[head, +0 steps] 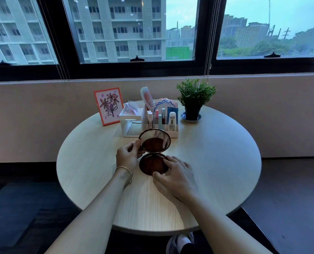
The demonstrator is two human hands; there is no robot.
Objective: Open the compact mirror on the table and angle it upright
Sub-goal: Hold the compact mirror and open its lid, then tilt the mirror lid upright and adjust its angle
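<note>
A round compact mirror (154,142) stands open in the middle of the round table (216,153). Its lid is raised and tilted toward me, and its base (151,166) lies flat on the wood. My left hand (127,154) pinches the left rim of the raised lid between thumb and fingers. My right hand (174,173) rests on the right side of the base, its thumb and fingers holding the edge down. The lid's glass reflects the base and fingers.
Just behind the mirror stands a white organiser (134,121) with a comb, tubes and lipsticks. A framed flower drawing (108,106) leans at the back left. A small potted plant (193,99) sits at the back right. A wall and window lie beyond the table.
</note>
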